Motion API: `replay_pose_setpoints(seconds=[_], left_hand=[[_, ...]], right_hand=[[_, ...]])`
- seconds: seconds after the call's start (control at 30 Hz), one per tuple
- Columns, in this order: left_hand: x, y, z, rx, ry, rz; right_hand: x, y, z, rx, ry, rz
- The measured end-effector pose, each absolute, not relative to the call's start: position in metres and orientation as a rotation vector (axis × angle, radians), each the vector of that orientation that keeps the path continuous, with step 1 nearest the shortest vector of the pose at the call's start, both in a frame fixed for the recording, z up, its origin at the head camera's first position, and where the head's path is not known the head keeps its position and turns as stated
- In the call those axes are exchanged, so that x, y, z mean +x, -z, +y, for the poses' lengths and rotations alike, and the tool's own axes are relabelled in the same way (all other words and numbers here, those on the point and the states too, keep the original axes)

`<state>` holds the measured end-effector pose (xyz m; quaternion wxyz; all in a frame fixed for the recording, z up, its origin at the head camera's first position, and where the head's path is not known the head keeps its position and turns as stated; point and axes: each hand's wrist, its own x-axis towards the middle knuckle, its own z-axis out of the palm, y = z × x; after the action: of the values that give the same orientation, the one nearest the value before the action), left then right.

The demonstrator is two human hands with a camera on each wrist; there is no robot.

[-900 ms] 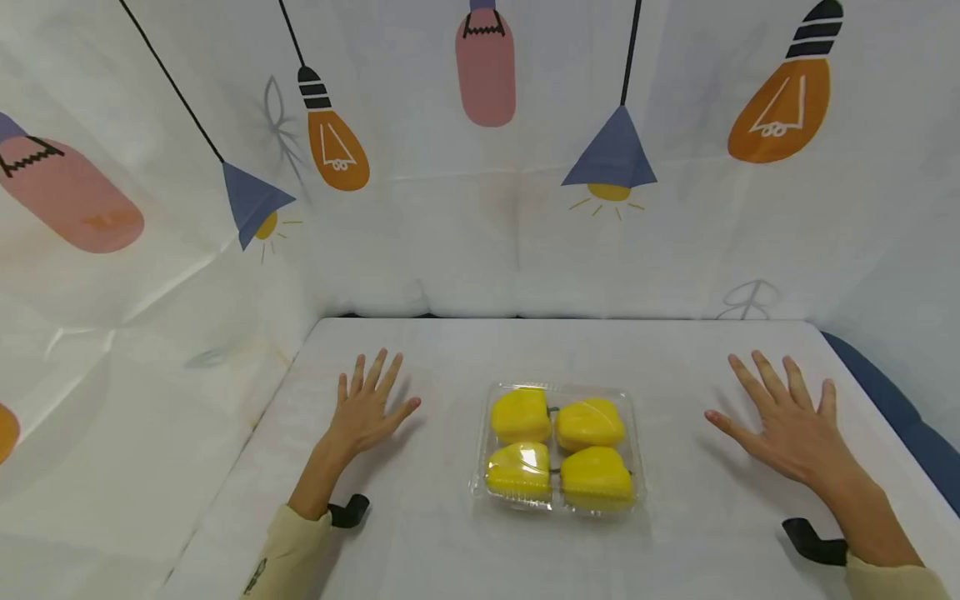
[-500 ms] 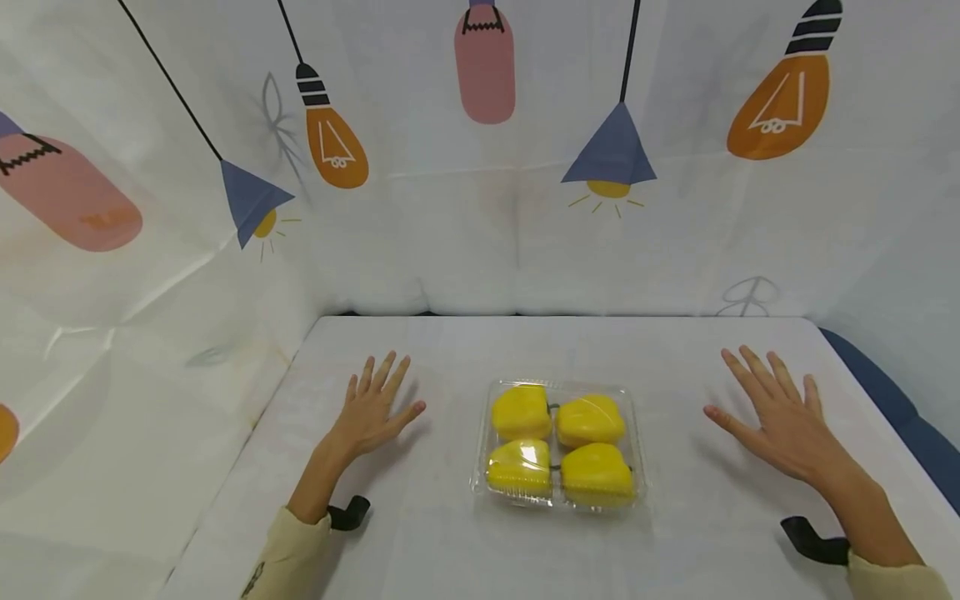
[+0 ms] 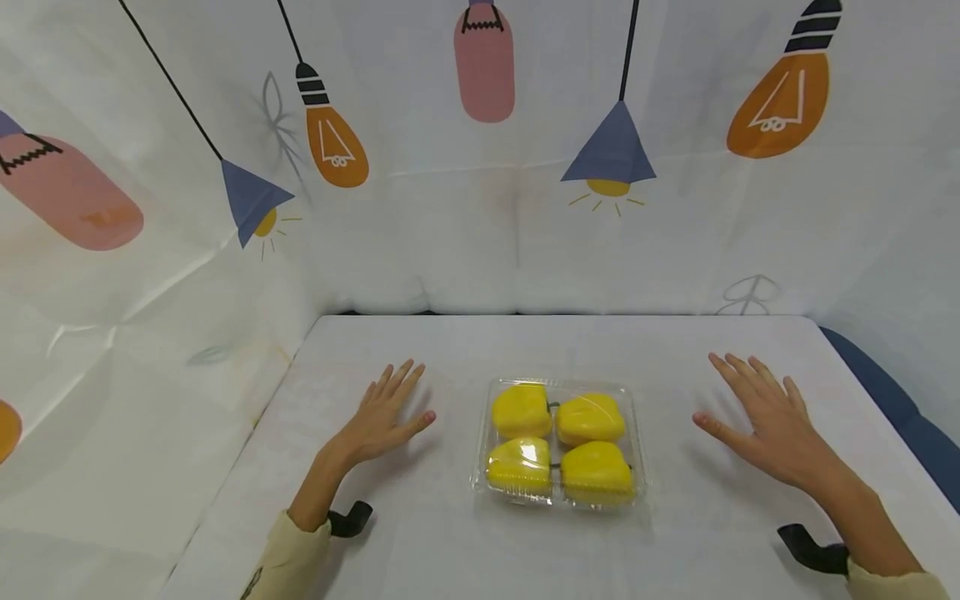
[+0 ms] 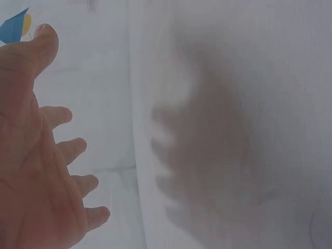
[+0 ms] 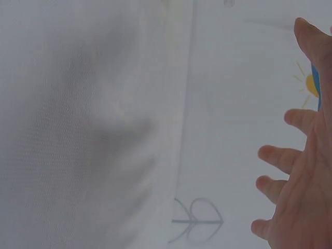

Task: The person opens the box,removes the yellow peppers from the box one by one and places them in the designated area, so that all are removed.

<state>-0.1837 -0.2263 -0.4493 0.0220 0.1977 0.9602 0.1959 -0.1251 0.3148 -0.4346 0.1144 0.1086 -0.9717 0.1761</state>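
A clear plastic clamshell box (image 3: 555, 450) lies on the white table in the head view, holding several yellow bell peppers (image 3: 592, 421) with dark stems. Left of the box, my left hand (image 3: 384, 419) hovers over the table with its fingers straight and thumb spread, holding nothing. On the other side, my right hand (image 3: 772, 429) hovers the same way, fingers extended, also holding nothing. Both wrist views show a bare palm, the left palm (image 4: 39, 171) and the right palm (image 5: 306, 202), with shadows cast on the table below.
The white tabletop (image 3: 555, 558) runs back to a white curtain (image 3: 420, 242) printed with lamps and bulbs. A dark blue seat-like shape (image 3: 892, 400) stands beyond the right edge. Black wrist mounts (image 3: 351, 520) stick out from both sleeves.
Both hands have moved slightly inward, toward the box, with their fingers drawing closer together. The box and the peppers stay in place.
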Motion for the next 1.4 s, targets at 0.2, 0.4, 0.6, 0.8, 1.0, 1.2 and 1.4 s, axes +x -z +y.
replay_pose_setpoints(seconds=[0.2,0.4,0.6,0.8,1.0,1.2,1.4], left_hand=[[-0.177,0.45,-0.22,0.644,-0.645,2.95],[-0.173,0.452,-0.213,0.648,-0.735,2.856],[-0.168,0.45,-0.208,0.671,-0.779,2.76],[-0.164,0.444,-0.204,0.717,-0.816,2.692],[-0.161,0.442,-0.202,0.755,-0.863,2.613],[-0.158,0.443,-0.199,0.784,-0.871,2.573],[-0.156,0.442,-0.195,0.815,-0.882,2.534]], right_hand=[[-0.122,0.436,0.309,0.378,-0.512,-2.838],[-0.118,0.434,0.304,0.43,-0.559,-2.828],[-0.114,0.434,0.294,0.454,-0.585,-2.841],[-0.111,0.437,0.287,0.479,-0.624,-2.864],[-0.11,0.438,0.282,0.497,-0.653,-2.898],[-0.108,0.436,0.276,0.508,-0.65,-2.944],[-0.105,0.435,0.27,0.519,-0.647,-2.981]])
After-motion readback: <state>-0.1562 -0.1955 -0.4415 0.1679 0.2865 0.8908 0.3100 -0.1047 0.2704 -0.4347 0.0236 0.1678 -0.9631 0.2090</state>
